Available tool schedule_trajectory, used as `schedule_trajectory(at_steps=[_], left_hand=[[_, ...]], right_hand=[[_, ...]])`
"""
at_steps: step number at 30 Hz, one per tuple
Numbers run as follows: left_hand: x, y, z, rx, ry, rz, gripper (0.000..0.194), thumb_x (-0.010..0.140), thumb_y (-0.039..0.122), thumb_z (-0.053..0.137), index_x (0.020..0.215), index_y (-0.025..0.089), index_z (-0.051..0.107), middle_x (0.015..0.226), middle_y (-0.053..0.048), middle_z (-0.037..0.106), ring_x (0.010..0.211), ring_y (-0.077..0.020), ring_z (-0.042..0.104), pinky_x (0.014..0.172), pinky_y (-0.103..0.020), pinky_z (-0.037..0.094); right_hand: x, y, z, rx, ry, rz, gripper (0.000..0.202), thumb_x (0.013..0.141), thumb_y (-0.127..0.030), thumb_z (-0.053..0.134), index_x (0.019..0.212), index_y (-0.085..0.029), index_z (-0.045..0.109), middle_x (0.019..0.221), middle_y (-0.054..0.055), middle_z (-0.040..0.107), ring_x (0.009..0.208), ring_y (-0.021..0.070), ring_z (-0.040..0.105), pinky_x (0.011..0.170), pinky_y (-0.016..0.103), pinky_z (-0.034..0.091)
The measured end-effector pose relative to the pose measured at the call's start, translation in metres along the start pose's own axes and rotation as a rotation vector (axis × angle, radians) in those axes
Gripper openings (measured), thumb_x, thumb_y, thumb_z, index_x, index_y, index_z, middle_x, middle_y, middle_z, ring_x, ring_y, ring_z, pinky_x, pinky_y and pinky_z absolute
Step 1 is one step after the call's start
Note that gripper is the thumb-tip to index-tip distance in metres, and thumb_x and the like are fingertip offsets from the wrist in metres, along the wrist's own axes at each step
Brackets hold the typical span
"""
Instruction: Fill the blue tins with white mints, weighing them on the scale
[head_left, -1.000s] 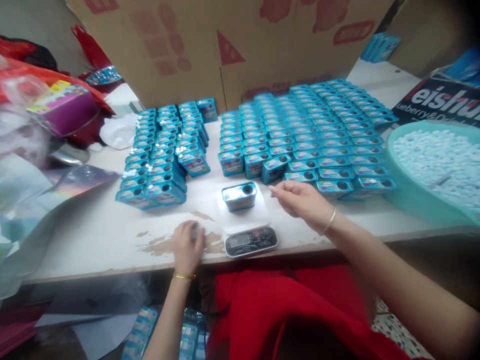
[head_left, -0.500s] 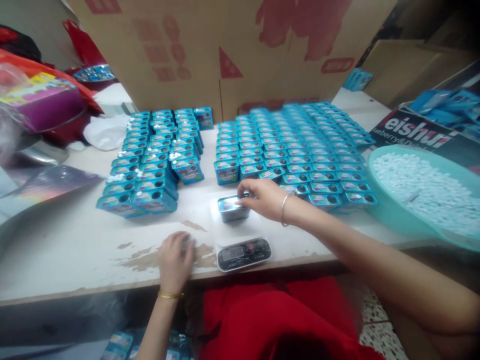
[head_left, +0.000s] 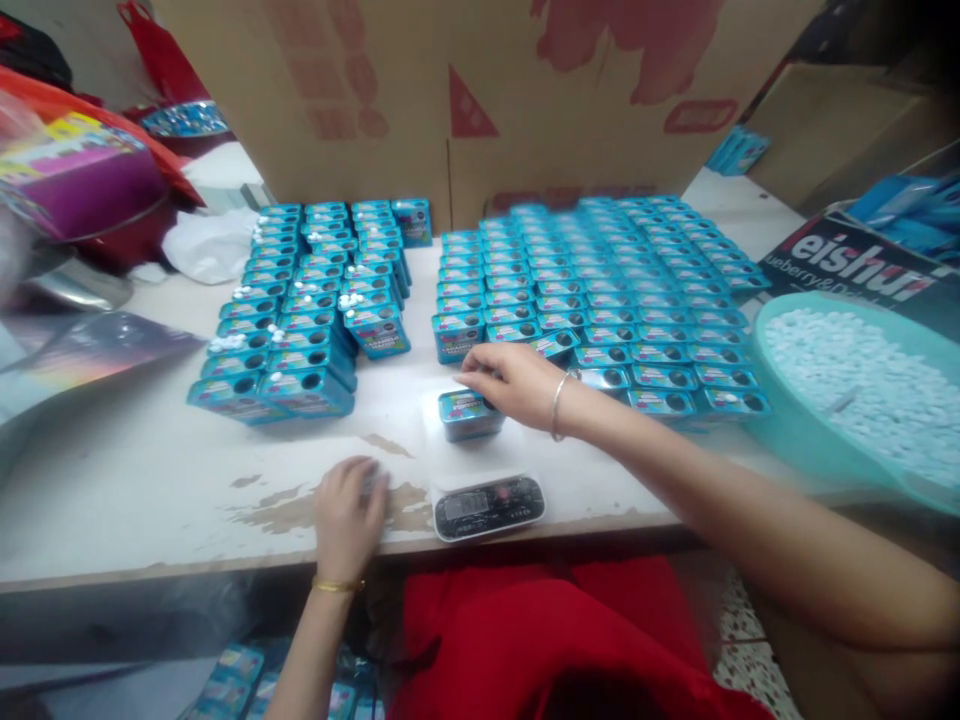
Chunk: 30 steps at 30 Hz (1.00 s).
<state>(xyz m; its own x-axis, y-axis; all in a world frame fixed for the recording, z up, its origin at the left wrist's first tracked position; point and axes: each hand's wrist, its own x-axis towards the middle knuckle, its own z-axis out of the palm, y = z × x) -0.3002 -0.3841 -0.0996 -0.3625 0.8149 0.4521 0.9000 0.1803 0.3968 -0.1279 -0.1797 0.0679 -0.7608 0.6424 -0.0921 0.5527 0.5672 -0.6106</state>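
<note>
A small blue tin (head_left: 471, 418) stands on the white platform of a kitchen scale (head_left: 489, 507), its printed top facing up. My right hand (head_left: 510, 385), with a silver bangle at the wrist, is just above the tin's back edge. Its thumb and fingers are pinched together; what they hold, if anything, is too small to make out. The tin's right end is partly hidden behind this hand. My left hand (head_left: 350, 517) rests at the table's front edge, left of the scale, fingers loosely stretched out and holding nothing.
Many blue tins (head_left: 600, 300) stand in rows behind my right hand. On the left, more rows of tins (head_left: 307, 390) have white pellets on some tops. A turquoise basin (head_left: 772, 420) of white pellets sits at right. A large cardboard box (head_left: 405, 130) stands behind.
My right hand's fingertips have lifted slightly from the tin's top and moved left towards its back edge. The left hand stays put. The view has shifted slightly.
</note>
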Motion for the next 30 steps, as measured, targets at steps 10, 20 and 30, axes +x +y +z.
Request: schedule_trajectory(at_steps=[10,20,30], left_hand=[[-0.001,0.001,0.000,-0.007,-0.008,-0.018,0.016,0.087,0.030,0.052,0.096,0.018,0.058,0.098,-0.009,0.062,0.094,-0.0227,0.055,0.086,-0.038,0.044],[0.000,0.002,0.000,-0.019,-0.024,-0.039,0.016,0.087,0.031,0.052,0.094,0.018,0.058,0.097,-0.009,0.062,0.093,-0.0220,0.056,0.086,-0.038,0.044],[0.000,0.002,-0.001,-0.028,-0.010,-0.037,0.016,0.087,0.031,0.053,0.095,0.018,0.058,0.098,-0.009,0.062,0.094,-0.0225,0.056,0.086,-0.039,0.045]], right_hand=[[-0.011,0.010,-0.006,0.073,-0.001,-0.070,0.017,0.086,-0.011,0.049,0.088,-0.016,0.065,0.087,0.004,0.067,0.078,0.0141,0.057,0.075,0.026,0.041],[-0.018,0.016,-0.006,0.111,0.053,-0.153,0.016,0.087,-0.020,0.051,0.081,-0.014,0.064,0.072,0.001,0.063,0.069,0.0121,0.053,0.069,0.024,0.038],[-0.015,0.010,-0.001,0.031,0.024,-0.126,0.016,0.086,-0.016,0.054,0.089,-0.014,0.069,0.092,0.007,0.068,0.087,0.0156,0.059,0.079,0.027,0.041]])
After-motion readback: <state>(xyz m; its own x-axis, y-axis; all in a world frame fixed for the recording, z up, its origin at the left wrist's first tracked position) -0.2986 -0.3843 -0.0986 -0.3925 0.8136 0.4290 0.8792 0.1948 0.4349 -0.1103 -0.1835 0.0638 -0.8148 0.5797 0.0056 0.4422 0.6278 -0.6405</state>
